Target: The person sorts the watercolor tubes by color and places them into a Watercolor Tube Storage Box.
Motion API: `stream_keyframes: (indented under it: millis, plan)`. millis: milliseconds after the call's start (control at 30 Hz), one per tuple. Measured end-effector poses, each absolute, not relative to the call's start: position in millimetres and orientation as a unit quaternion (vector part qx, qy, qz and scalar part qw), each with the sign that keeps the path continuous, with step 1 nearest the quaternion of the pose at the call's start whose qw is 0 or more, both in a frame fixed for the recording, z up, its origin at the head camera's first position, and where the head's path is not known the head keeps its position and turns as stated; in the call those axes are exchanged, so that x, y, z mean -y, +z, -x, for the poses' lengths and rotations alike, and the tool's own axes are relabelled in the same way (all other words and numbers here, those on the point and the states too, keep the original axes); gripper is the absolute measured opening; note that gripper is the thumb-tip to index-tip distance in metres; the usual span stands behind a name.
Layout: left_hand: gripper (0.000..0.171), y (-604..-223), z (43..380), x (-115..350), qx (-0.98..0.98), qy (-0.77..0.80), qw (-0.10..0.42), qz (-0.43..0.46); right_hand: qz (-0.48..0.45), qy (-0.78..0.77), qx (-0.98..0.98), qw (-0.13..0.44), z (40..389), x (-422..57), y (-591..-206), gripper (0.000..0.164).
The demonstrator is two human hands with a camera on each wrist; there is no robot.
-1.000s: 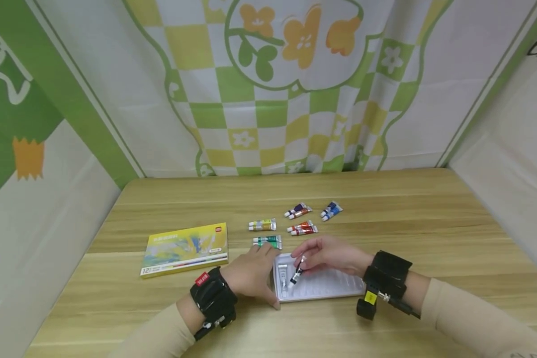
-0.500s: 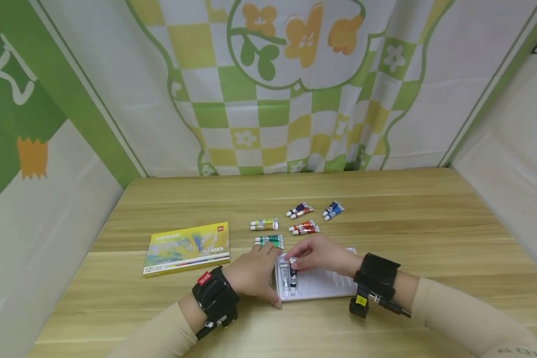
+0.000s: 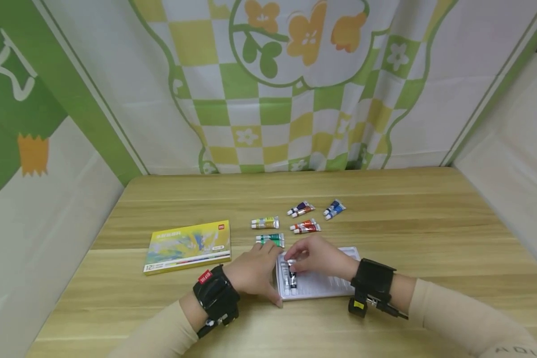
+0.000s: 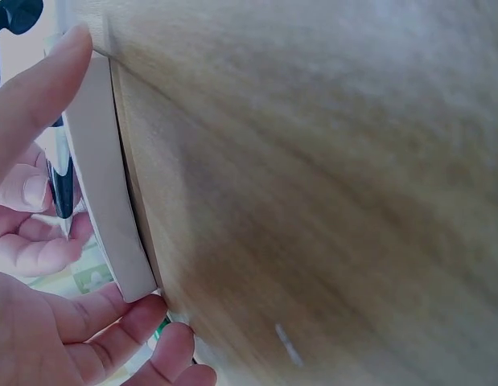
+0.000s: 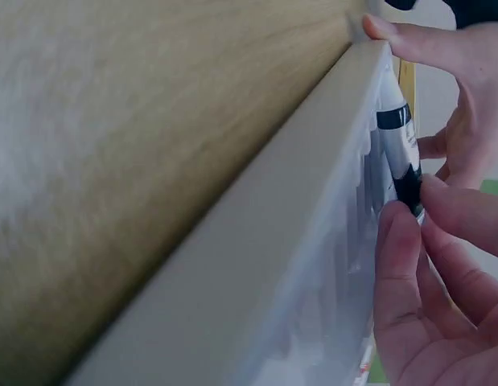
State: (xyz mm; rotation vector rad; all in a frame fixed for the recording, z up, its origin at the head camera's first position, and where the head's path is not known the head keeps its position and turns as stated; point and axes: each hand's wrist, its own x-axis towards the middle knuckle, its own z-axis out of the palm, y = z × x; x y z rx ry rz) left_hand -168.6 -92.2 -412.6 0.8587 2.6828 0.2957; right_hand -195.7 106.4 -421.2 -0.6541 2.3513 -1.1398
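Observation:
A white plastic tray point(image 3: 326, 287) with ridged slots lies on the table. My left hand point(image 3: 254, 271) grips its left end, thumb at the near corner and fingers at the far corner. The right hand point(image 3: 319, 256) pinches the upper end of a black-labelled paint tube point(image 3: 293, 282) between thumb and fingers. That tube lies at the tray's left side, white cap toward me, beside a pale silver paint tube point(image 3: 286, 281). In the right wrist view the black tube point(image 5: 400, 141) slants along the slots, its lower end between my fingertips.
Beyond the tray lie pairs of paint tubes: green point(image 3: 270, 237), yellow and ochre point(image 3: 265, 223), red and orange point(image 3: 306, 227), purple and brown point(image 3: 302, 209), blue point(image 3: 334, 209). A yellow paint box point(image 3: 188, 248) lies to the left. A patterned curtain point(image 3: 291, 119) hangs behind the table.
The right hand has brought the black tube from a slant above the tray down beside the silver tube, turning it parallel. The left hand keeps its place on the tray.

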Motion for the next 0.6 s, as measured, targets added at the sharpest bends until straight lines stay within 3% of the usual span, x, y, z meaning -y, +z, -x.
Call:
stream_keyframes:
  millis: [100, 600]
  plan:
    - [0.108, -413.3, 168.5, 92.1, -0.936, 0.102, 0.153, -0.300, 0.262, -0.385, -0.865, 0.189, 193.5, -105.7, -419.7, 0.019]
    - [0.109, -411.8, 169.1, 91.2, -0.936, 0.101, 0.159, -0.299, 0.290, -0.296, -0.894, 0.172, 179.4, -107.7, -414.6, 0.031]
